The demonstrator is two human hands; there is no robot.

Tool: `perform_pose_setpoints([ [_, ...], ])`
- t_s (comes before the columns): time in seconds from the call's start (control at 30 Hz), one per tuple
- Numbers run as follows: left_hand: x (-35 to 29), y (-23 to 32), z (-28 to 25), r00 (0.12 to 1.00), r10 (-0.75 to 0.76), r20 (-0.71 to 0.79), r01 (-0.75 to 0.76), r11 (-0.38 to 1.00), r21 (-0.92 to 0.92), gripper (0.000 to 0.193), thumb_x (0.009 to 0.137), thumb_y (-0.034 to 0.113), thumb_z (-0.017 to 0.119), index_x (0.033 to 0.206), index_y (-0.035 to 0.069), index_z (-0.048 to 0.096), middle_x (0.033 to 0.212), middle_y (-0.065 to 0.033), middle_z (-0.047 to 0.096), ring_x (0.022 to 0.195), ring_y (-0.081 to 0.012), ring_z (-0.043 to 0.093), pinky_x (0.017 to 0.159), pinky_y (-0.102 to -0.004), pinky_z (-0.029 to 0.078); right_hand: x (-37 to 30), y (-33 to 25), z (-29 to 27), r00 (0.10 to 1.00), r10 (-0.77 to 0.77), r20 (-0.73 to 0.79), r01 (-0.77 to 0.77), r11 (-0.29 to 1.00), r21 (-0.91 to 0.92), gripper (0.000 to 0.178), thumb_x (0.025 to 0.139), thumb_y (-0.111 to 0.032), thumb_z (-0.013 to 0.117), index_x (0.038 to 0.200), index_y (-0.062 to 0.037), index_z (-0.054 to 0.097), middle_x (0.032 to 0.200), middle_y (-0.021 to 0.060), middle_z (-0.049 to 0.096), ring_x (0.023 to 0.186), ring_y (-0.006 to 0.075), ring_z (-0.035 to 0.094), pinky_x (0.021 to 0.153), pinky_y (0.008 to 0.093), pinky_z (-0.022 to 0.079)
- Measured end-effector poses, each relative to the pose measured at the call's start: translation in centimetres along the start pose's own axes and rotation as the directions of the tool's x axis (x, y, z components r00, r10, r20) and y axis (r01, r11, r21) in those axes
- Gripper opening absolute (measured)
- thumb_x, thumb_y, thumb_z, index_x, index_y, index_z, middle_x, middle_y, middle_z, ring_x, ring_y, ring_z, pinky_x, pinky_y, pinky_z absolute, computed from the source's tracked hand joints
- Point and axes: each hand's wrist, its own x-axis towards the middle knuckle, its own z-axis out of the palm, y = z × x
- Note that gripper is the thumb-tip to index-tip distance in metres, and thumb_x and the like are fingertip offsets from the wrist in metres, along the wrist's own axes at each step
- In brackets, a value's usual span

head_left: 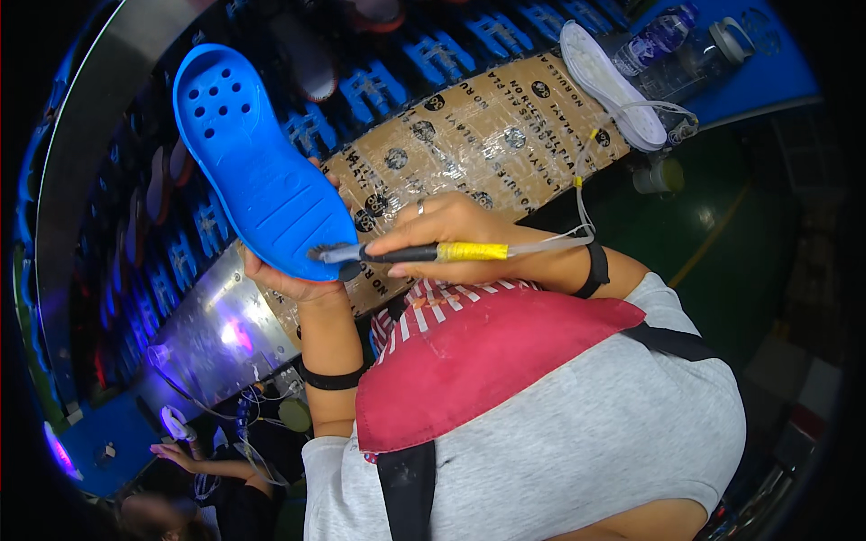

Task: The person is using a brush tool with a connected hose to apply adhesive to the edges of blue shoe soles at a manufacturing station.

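Gripping a brush (442, 252), right fingers (403, 238) are closed; left fingers (330, 175) clasp a blue sole (271, 176); a purple bottle (655, 42) has unclear contents

Sole (268, 171) sits in left hand (290, 281), left of brush (422, 253) in right hand (451, 227). Cardboard (474, 131) lies behind right hand.

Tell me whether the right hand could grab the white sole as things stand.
Probably not: the right hand holds the brush. Otherwise the way over the cardboard looks open, though a thin tube seems to cross the white sole.
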Motion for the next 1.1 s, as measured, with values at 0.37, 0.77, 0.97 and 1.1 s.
perform_pose_setpoints([
  [0.37,0.1,1.4,0.8,0.991,-0.118,0.065,0.112,0.989,0.093,0.091,0.071,0.051,0.06,0.141,0.004,0.024,0.131,-0.0315,0.036,0.107,-0.0452,0.048,0.082,-0.0521,0.049,0.1,-0.1,-0.9,0.989,-0.113,0.097,0.115,0.993,-0.023,0.028,0.073,-0.006,0.073,0.1,-0.0077,0.068,0.072,0.0073,0.063,0.062,0.0192,0.06,0.057,0.0295,0.045],
  [0.77,1.5,2.1,1.2,0.896,-0.437,-0.081,0.445,0.88,0.165,0.067,0.084,0.047,0.037,0.132,-0.001,0.04,0.121,-0.0269,0.051,0.105,-0.0422,0.055,0.085,-0.0515,0.048,0.6,0.3,-0.3,0.911,-0.365,0.19,0.373,0.928,-0.007,0.03,0.072,-0.009,0.074,0.101,-0.012,0.068,0.071,0.0057,0.061,0.061,0.0206,0.058,0.055,0.0287,0.047],
  [0.97,1.7,2.7,1.3,0.824,-0.565,-0.047,0.566,0.824,0.017,0.054,0.085,0.039,0.04,0.123,0.003,0.05,0.119,-0.019,0.056,0.105,-0.034,0.057,0.088,-0.046,0.048,0.3,-0.2,-1.2,0.927,-0.3,0.226,0.296,0.954,0.056,0.031,0.071,-0.01,0.074,0.101,-0.0127,0.068,0.07,0.0028,0.062,0.063,0.0191,0.058,0.057,0.029,0.047],
  [1.1,2.3,2.3,0.8,0.726,-0.568,-0.388,0.671,0.71,0.217,0.054,0.081,0.04,0.051,0.116,-0.001,0.056,0.102,-0.0182,0.064,0.089,-0.0262,0.064,0.076,-0.0365,0.054,0.4,-0.2,-0.7,0.934,-0.282,0.22,0.302,0.951,-0.062,0.028,0.07,-0.009,0.075,0.098,-0.0122,0.07,0.071,0.0029,0.062,0.064,0.0179,0.059,0.057,0.0279,0.046],
])
